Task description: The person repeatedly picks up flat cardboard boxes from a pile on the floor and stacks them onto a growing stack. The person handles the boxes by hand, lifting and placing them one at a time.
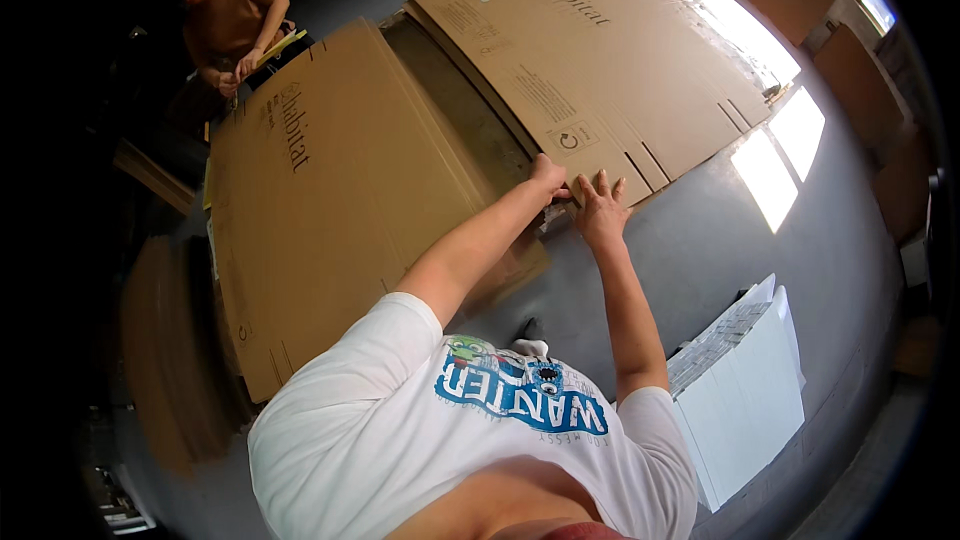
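Note:
A large flat printed cardboard sheet (pixel 630 60) tops the stack on the right. My left hand (pixel 547 176) is closed at that sheet's near left corner, its fingers curled around the edge and partly hidden. Beside it, my right hand (pixel 602 212) lies palm down on the near edge with its fingers spread. Another flat printed cardboard sheet (pixel 320 180) lies to the left, under my left forearm. A dark gap separates the two.
A stack of white sheets or panels (pixel 740 390) stands on the grey floor (pixel 690 250) at my right. At the far left, another person (pixel 240 20) holds something yellow by the left cardboard. Brown boards (pixel 865 90) lean along the right wall.

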Available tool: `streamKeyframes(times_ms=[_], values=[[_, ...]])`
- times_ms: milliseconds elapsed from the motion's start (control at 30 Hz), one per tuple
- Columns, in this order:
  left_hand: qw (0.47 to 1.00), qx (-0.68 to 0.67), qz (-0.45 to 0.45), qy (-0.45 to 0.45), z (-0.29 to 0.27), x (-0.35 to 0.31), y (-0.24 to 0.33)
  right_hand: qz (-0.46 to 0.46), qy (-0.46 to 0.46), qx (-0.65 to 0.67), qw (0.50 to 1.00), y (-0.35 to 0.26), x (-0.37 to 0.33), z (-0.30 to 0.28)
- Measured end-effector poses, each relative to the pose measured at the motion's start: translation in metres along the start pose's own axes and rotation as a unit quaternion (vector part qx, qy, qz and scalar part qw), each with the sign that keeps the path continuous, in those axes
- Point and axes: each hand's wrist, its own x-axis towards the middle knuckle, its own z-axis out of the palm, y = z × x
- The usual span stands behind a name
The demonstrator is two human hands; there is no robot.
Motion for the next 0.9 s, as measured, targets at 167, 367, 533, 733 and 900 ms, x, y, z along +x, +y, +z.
streamKeyframes(times_ms=[167, 367, 533, 733, 900], values=[[0.986, 0.062, 0.082, -0.130, -0.085, -0.090, -0.011, -0.023, -0.016, 0.005, 1.000, 0.018, 0.003, 0.009], [0.839, 0.324, 0.327, 0.291, -0.333, -0.194, -0.033, -0.121, -0.013, 0.001, 0.993, 0.050, 0.010, 0.027], [0.607, 0.560, -0.047, 0.563, -0.540, -0.337, -0.139, -0.095, -0.170, -0.012, 0.981, 0.016, 0.026, -0.004], [0.497, 0.533, -0.098, 0.678, -0.579, -0.410, -0.202, -0.171, -0.040, -0.055, 0.983, -0.030, 0.011, 0.021], [0.476, 0.521, -0.106, 0.700, -0.579, -0.406, -0.192, -0.259, 0.007, 0.023, 0.966, -0.126, -0.059, 0.070]])
